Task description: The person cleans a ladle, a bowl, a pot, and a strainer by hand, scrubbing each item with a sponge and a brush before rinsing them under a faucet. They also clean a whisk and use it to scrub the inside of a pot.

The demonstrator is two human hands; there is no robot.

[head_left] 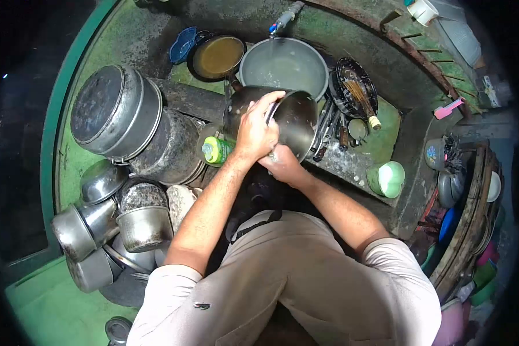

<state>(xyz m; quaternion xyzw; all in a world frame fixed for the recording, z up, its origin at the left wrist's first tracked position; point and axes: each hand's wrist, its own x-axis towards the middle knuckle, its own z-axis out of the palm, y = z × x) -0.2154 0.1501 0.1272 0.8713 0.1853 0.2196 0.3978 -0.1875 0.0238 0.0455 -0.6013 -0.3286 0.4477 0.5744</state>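
A steel pot [297, 118] is tilted in front of me, just below a grey basin [285, 60] of cloudy water. My left hand [258, 131] is closed on the pot's rim or handle, its fingers reaching over the top edge. Lower down, my right hand [285, 165] is closed against the pot's near side, close to my left wrist; its fingertips and whatever they grip are hidden. Beside my left wrist stands a green bottle [216, 150]. Above the basin, a tap [278, 26] with a blue handle points down.
Large pots [98, 109] and smaller pans [144, 228] are stacked at the left. A wok of brown liquid [218, 57] stands behind. Utensils [330, 124], a dark wok [354, 81] with a stick brush [360, 101] and a green container [386, 179] lie right. A wooden rack [461, 219] stands far right.
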